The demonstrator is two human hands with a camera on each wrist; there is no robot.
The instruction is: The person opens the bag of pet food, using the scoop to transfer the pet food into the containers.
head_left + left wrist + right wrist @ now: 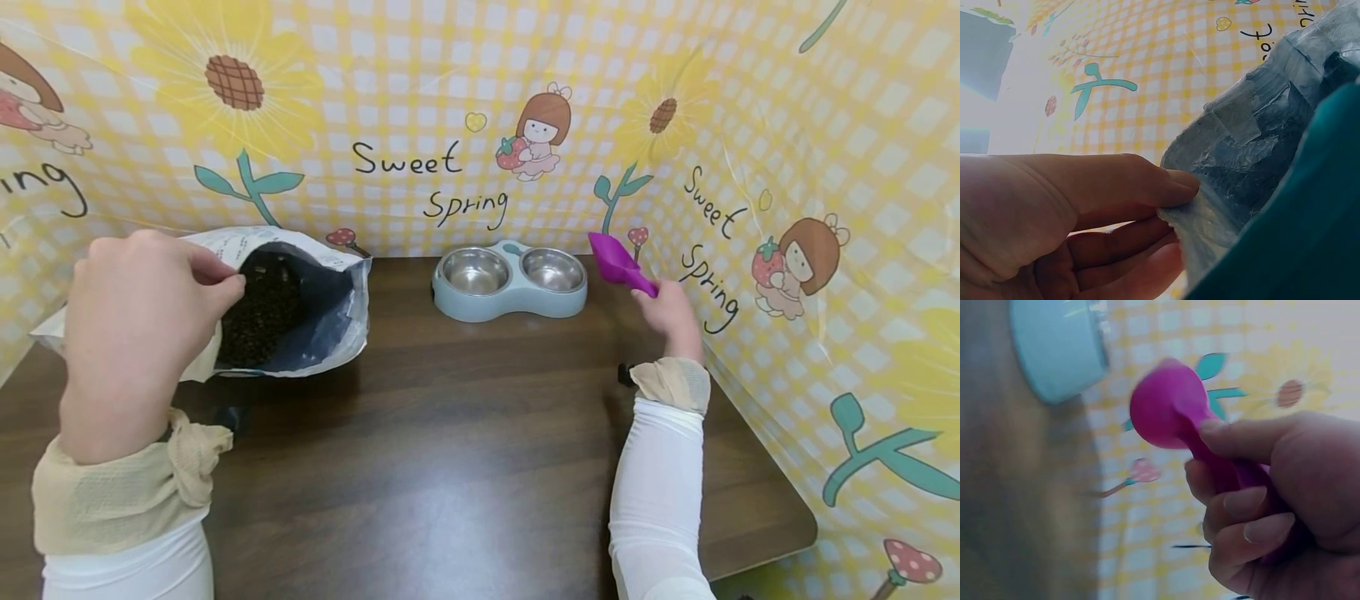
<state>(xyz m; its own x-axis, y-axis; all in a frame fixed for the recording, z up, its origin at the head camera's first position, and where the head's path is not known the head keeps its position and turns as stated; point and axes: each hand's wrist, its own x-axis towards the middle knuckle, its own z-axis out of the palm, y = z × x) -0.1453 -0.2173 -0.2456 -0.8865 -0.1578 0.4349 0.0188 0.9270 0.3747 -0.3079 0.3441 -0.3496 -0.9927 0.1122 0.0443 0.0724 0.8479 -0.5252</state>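
Your left hand (135, 333) covered the near left edge of the open bag (300, 308), hiding part of its rim; in the left wrist view your thumb and fingers pinched that crinkled, foil-lined edge, and a teal shape filling the lower right corner could not be identified. The bag lay on the dark wood-grain counter (465, 433), left of the double feeding bowl (510, 283), its mouth showing dark granular pellets (262, 312). Your right hand (671, 317), just right of the bowl, was curled around the handle of a smooth magenta plastic scoop (618, 262); your fingers concealed most of the handle, and the right wrist view was motion-blurred. The bowl comprised two round steel cups in a pale blue, rounded tray, standing against the checked backdrop.
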